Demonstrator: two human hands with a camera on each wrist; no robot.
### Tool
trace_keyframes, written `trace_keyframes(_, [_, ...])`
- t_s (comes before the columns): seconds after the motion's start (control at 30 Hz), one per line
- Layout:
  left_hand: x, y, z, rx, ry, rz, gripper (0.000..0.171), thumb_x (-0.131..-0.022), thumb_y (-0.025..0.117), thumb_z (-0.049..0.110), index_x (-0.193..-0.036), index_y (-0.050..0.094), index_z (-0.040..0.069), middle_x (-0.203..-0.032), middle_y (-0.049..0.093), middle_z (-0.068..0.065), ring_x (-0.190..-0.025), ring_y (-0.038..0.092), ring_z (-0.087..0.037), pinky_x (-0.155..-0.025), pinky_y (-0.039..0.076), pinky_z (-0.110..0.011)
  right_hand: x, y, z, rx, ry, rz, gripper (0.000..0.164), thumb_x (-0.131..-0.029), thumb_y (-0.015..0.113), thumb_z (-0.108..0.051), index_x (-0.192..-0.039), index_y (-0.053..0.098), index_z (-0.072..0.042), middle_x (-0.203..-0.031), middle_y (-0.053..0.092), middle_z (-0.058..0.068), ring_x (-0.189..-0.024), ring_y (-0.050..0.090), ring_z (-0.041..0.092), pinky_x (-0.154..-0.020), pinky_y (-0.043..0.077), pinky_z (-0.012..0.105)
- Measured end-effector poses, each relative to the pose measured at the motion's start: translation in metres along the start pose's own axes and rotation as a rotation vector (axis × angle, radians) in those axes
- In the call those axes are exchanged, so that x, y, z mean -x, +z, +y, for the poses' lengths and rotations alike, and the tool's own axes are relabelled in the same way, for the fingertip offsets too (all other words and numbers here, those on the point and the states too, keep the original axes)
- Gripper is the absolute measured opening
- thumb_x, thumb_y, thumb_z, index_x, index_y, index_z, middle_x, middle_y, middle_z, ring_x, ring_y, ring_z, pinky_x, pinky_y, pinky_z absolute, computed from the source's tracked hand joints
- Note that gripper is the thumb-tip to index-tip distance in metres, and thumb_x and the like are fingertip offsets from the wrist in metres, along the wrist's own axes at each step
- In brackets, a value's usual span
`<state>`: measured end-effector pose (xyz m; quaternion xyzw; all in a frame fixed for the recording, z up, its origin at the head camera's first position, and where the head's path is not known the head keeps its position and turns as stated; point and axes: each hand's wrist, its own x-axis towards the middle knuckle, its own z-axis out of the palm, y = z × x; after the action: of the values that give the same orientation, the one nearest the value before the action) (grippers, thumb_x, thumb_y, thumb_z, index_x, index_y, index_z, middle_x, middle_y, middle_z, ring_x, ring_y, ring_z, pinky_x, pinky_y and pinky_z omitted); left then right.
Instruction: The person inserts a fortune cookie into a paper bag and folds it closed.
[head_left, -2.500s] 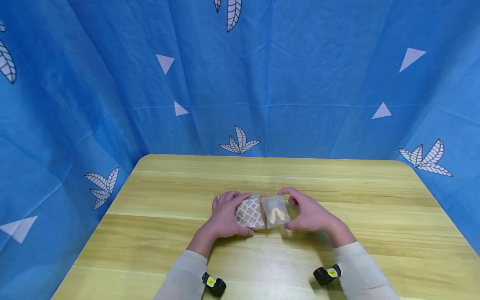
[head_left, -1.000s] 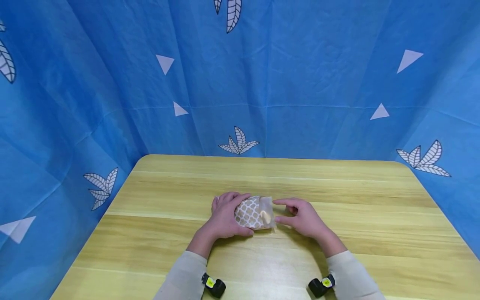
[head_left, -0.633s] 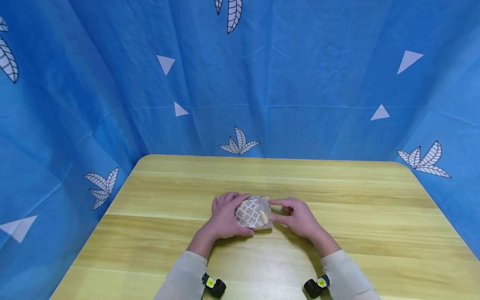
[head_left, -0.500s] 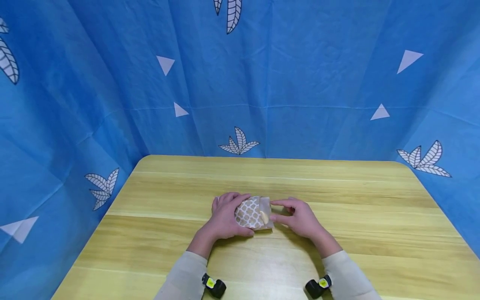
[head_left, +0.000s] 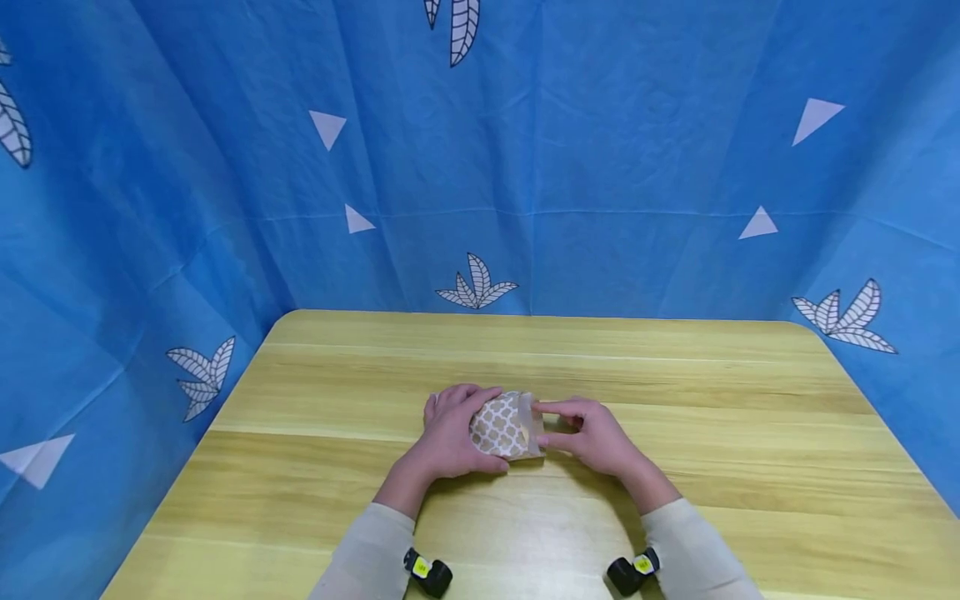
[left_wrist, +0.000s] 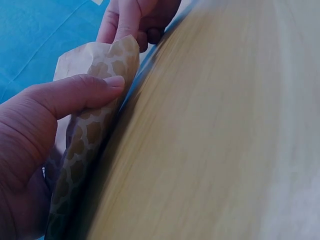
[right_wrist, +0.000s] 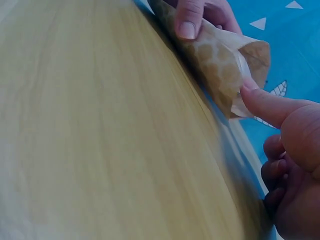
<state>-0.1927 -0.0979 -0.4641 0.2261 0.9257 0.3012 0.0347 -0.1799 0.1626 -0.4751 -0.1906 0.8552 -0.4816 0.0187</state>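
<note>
A small paper bag with a tan-and-white quatrefoil print point(head_left: 498, 427) lies on its side around the middle of the pale yellow wood-grain bench point(head_left: 712, 400), its mouth facing the person's right. The left hand point(head_left: 452, 432) holds the bag's closed-off left part, fingers spread over the far side and thumb pressed along the near edge; the left-wrist view shows the thumb lying straight across the printed paper. At the mouth, the right hand point(head_left: 598, 435) has its index finger and thumb reaching out nearly straight and set moderately apart, both at the opening, while its other fingers are curled in toward the palm. In the right-wrist view the thumb tip touches a whitish, translucent packet point(right_wrist: 239, 106) that shows as a narrow strip inside the plain brown paper lips; most of it is hidden by the bag. Both forearms wear off-white sleeves point(head_left: 367, 554), and a black device with a yellow label point(head_left: 429, 573) sits at each wrist. Behind the bench hangs a blue fabric curtain point(head_left: 637, 158) printed with white triangles and black-outlined white leaves.
</note>
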Motion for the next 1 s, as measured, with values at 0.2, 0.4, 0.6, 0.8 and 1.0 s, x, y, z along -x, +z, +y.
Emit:
trace_keyframes(0.2, [0.001,-0.001,0.004,-0.023,0.013,-0.002,0.107,-0.056,0.093,0.052,-0.150,0.047,0.028,-0.141,0.046,-0.004,-0.132,0.035,-0.028,-0.112,0.009,-0.060,-0.005,0.007,-0.003,0.022,-0.004,-0.011,0.046,-0.082,0.085,-0.024,-0.125,0.072,-0.015,-0.081,0.056,0.000,-0.074,0.046,0.018,-0.063,0.040,0.030])
trace_keyframes(0.4, [-0.001,-0.001,0.009,-0.037,0.039,-0.014,0.104,-0.059,0.093,0.050,-0.150,0.047,0.027,-0.138,0.046,-0.005,-0.130,0.036,-0.029,-0.110,0.013,-0.061,-0.009,0.014,-0.005,0.038,-0.034,-0.006,0.044,-0.081,0.084,-0.011,-0.123,0.072,-0.007,-0.107,0.069,0.004,-0.087,0.056,0.018,-0.073,0.048,0.031])
trace_keyframes(0.6, [-0.001,-0.002,0.014,-0.049,0.034,-0.023,0.102,-0.061,0.092,0.049,-0.150,0.047,0.027,-0.137,0.046,-0.005,-0.129,0.037,-0.029,-0.109,0.016,-0.061,-0.011,0.018,-0.004,0.054,-0.031,0.001,0.042,-0.080,0.082,-0.003,-0.121,0.072,-0.004,-0.110,0.069,0.007,-0.094,0.060,0.020,-0.079,0.051,0.033])
trace_keyframes(0.8, [0.003,-0.002,0.016,-0.111,-0.020,-0.020,0.113,-0.056,0.088,0.067,-0.153,0.042,0.030,-0.139,0.046,-0.006,-0.130,0.038,-0.029,-0.111,0.008,-0.065,-0.006,0.013,-0.008,-0.049,0.040,0.022,0.034,-0.087,0.078,-0.012,-0.121,0.074,-0.010,-0.106,0.069,0.003,-0.085,0.059,0.018,-0.074,0.051,0.030])
trace_keyframes(1.0, [0.009,-0.009,0.024,-0.169,-0.084,-0.048,0.118,-0.061,0.073,0.082,-0.158,0.031,0.029,-0.141,0.045,-0.011,-0.128,0.042,-0.033,-0.110,0.022,-0.059,0.003,0.004,-0.011,-0.169,0.145,0.165,0.030,-0.093,0.074,-0.021,-0.121,0.073,-0.008,-0.068,0.041,0.004,-0.056,0.035,0.014,-0.053,0.036,0.027])
